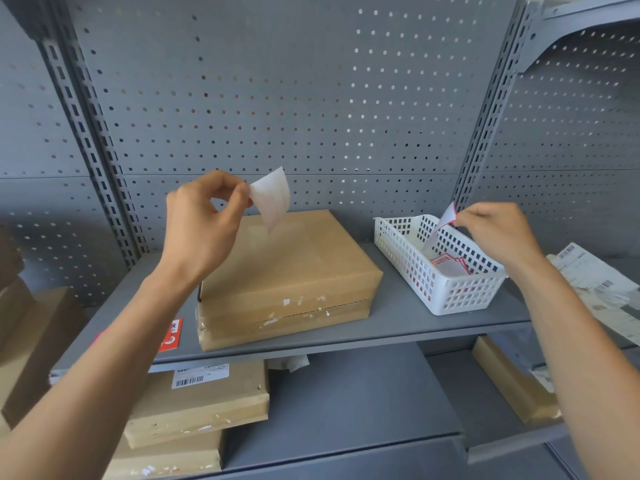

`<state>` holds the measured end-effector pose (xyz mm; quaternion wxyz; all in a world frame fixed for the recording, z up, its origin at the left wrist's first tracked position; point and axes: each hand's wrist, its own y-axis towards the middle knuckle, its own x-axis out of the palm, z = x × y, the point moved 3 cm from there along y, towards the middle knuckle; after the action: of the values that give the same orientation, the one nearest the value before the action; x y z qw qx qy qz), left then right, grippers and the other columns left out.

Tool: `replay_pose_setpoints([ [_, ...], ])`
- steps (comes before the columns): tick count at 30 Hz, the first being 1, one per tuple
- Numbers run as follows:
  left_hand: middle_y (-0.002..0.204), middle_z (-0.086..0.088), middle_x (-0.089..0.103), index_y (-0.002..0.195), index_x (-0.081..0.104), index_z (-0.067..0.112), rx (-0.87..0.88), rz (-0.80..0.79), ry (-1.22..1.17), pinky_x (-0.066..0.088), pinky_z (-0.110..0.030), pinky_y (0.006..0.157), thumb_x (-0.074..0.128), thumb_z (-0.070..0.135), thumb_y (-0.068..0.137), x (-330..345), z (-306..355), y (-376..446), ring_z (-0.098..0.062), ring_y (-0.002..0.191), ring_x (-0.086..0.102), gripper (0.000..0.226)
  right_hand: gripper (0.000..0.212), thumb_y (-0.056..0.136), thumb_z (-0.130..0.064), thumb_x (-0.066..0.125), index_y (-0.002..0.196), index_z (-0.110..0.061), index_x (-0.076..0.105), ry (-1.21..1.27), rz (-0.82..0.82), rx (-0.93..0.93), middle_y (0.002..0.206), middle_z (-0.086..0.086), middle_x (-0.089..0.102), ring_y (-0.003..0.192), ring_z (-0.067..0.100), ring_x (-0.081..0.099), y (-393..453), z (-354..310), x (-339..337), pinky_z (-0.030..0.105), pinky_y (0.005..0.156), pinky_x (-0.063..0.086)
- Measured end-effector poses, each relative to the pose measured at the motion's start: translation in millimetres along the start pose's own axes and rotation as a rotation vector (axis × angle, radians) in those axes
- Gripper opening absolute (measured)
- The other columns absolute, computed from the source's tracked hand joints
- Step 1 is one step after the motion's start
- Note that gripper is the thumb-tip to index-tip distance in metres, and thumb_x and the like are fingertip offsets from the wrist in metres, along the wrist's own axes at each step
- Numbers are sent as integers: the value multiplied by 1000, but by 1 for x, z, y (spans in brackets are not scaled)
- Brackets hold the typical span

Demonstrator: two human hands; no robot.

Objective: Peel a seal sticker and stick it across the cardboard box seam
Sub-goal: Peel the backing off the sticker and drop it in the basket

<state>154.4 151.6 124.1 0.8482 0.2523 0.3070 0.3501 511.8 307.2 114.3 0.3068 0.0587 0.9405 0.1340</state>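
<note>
A flat cardboard box (287, 271) lies on the grey shelf (398, 320), its front seam running along the side facing me. My left hand (204, 226) is raised above the box's left part and pinches a white paper sheet (272, 197) between thumb and forefinger. My right hand (495, 233) hovers over the white basket (446, 289) and pinches a white, red-edged sticker piece (441, 226) that hangs down into it. Which of the two pieces is the sticker and which the backing I cannot tell for sure.
The basket holds more red-edged stickers (450, 265). A red label (172, 336) lies on the shelf left of the box. Papers with barcodes (602, 289) lie at the right. More cardboard boxes (197, 407) sit on the shelf below. A pegboard wall stands behind.
</note>
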Motion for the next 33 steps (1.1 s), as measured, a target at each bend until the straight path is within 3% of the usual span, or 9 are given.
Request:
replay_pose_setpoints([
  [6, 86, 13, 74, 89, 72, 16, 16, -6, 7, 39, -21, 64, 57, 24, 100, 9, 14, -9, 13, 56, 52, 20, 35, 83, -21, 62, 96, 10, 68, -75, -65, 35, 111, 33, 66, 99, 47, 64, -4, 19, -5, 45, 80, 52],
  [10, 86, 14, 74, 88, 73, 16, 30, -23, 7, 37, -15, 63, 57, 24, 99, 22, 26, -14, 14, 56, 52, 21, 52, 73, -35, 63, 98, 10, 67, -119, -118, 64, 95, 34, 66, 74, 38, 59, -8, 31, -15, 34, 71, 39],
  [13, 85, 17, 72, 87, 72, 17, 39, -34, 17, 36, -8, 66, 57, 23, 99, 31, 33, -19, 16, 60, 53, 20, 47, 78, -39, 72, 91, 6, 72, -122, -132, 71, 104, 26, 72, 121, 31, 56, -14, 42, -23, 46, 89, 54],
  [15, 85, 13, 73, 88, 73, 17, 50, -42, 18, 37, -12, 69, 57, 23, 99, 36, 37, -23, 16, 64, 55, 20, 34, 79, -35, 72, 66, -4, 68, -129, -132, 56, 69, 14, 69, 99, 11, 31, -21, 43, -27, 36, 74, 48],
  [17, 85, 10, 75, 89, 74, 16, 56, -50, 8, 38, -16, 69, 57, 24, 98, 40, 41, -25, 14, 70, 58, 21, 29, 82, -30, 71, 73, -2, 73, -160, -125, 33, 85, 17, 75, 124, 20, 45, -24, 45, -30, 38, 85, 49],
  [18, 86, 10, 75, 90, 74, 17, 56, -55, 2, 38, -18, 68, 57, 25, 98, 42, 42, -26, 14, 71, 59, 21, 30, 83, -27, 71, 82, 2, 74, -182, -115, 30, 99, 19, 76, 109, 42, 65, -25, 47, -32, 41, 95, 48],
  [23, 85, 6, 76, 91, 73, 16, 71, -60, 0, 39, -20, 71, 57, 26, 99, 48, 50, -32, 13, 64, 56, 21, 13, 82, -17, 72, 79, -6, 79, -205, -81, -39, 98, 12, 76, 113, 33, 65, -27, 50, -37, 44, 101, 44],
  [29, 81, 20, 72, 87, 72, 21, 59, -44, -3, 41, -62, 107, 56, 33, 97, 48, 57, -38, 14, 70, 58, 23, 9, 84, -13, 78, 89, -6, 79, -122, -77, -52, 97, -4, 65, 100, 13, 55, -31, 46, -42, 25, 86, 33],
  [33, 82, 17, 72, 88, 73, 18, 69, -26, 10, 46, -55, 102, 57, 29, 99, 48, 62, -43, 15, 61, 55, 22, 7, 84, -19, 78, 85, -11, 77, -72, 4, -112, 93, -3, 73, 94, 13, 63, -35, 33, -39, 21, 70, 42],
])
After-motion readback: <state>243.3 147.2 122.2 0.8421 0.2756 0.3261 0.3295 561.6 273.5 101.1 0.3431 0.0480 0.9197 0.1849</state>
